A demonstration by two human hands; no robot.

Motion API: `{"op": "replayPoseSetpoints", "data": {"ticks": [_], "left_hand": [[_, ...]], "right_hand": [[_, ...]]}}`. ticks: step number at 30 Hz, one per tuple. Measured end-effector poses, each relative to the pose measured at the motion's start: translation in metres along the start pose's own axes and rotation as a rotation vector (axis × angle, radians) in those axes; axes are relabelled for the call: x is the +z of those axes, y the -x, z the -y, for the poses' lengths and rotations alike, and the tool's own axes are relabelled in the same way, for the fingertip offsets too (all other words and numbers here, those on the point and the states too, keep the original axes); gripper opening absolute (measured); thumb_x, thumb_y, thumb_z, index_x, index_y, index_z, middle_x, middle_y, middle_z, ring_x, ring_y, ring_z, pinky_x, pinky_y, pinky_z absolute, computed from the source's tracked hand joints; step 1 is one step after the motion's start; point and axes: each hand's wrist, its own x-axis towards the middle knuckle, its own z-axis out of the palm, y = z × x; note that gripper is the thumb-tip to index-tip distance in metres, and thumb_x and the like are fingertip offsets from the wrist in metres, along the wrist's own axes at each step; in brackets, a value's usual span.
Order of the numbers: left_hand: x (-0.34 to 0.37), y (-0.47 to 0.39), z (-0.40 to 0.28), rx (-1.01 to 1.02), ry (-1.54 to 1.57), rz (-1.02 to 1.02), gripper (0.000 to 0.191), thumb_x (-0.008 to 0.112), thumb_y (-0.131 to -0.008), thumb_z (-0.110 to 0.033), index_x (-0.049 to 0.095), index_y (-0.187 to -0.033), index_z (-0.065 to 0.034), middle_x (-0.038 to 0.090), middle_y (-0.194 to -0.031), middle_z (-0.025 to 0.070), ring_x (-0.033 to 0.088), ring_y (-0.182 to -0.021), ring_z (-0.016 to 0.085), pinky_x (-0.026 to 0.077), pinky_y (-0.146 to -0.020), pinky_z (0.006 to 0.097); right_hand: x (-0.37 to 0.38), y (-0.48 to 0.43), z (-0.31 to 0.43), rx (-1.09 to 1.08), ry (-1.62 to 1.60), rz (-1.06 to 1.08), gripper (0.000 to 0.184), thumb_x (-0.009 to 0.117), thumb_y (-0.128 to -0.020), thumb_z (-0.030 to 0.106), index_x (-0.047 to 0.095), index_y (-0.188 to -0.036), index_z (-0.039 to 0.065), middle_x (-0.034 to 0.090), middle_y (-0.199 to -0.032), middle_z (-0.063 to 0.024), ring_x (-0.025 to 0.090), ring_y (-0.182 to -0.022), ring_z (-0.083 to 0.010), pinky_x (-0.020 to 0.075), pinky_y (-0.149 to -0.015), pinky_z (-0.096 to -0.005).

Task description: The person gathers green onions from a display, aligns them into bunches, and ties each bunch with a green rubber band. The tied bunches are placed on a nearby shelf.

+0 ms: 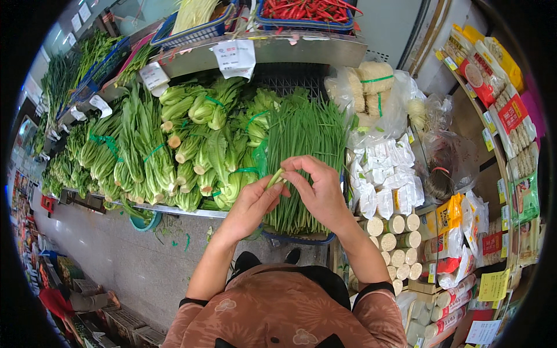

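Both hands meet in front of me, above the near-left part of a heap of long green stalks (304,130), which look like garlic chives. My left hand (254,204) pinches a short pale-green stalk piece (275,177) between thumb and finger. Thumb and forefinger of my right hand (315,187) close at the upper end of the same piece. Just left of the hands lie leafy lettuce bunches (230,148), some tied with green tape. A crumpled green plastic strip (261,157) lies between lettuce and stalks.
Above stands a metal shelf edge (278,48) with a basket of red chillies (307,13). White packets (383,174) and round noodle packs (397,256) stack at right. A teal basin (146,221) rests on the floor. At lower left is another person (58,303).
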Motion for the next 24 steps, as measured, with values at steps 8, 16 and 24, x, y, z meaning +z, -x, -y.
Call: {"op": "replayPoseSetpoints", "data": {"ticks": [8,16,24], "left_hand": [[-0.052,0.057,0.024,-0.066,0.070,-0.109,0.030,0.049,-0.105,-0.031,0.064,-0.095,-0.0063,0.042,-0.065,-0.0083,0.036,-0.059,0.003,0.027,-0.052,0.0206],[-0.126,0.153,0.041,-0.175,0.486,-0.175,0.030,0.051,-0.103,-0.028,0.069,-0.103,-0.0039,0.056,-0.072,-0.0040,0.045,-0.061,0.002,0.032,-0.053,0.0185],[-0.180,0.240,0.052,-0.114,0.346,-0.351,0.030,0.051,-0.104,-0.029,0.068,-0.106,-0.0051,0.054,-0.072,-0.0057,0.044,-0.061,0.002,0.032,-0.054,0.0182]], "right_hand": [[0.046,-0.007,0.029,0.352,-0.766,0.012,0.011,0.057,-0.099,0.014,0.062,-0.099,0.004,0.071,-0.103,-0.0118,0.065,-0.088,-0.0146,0.0487,-0.076,-0.0266],[0.155,-0.002,0.089,0.186,-0.420,0.267,0.021,0.067,-0.091,0.009,0.067,-0.110,-0.001,0.071,-0.094,-0.0053,0.062,-0.076,-0.0076,0.0472,-0.069,-0.0217],[0.272,0.021,0.127,0.258,-0.492,0.559,0.016,0.070,-0.089,0.008,0.069,-0.101,-0.003,0.069,-0.086,-0.0041,0.061,-0.069,-0.0078,0.0489,-0.060,-0.0219]]}}
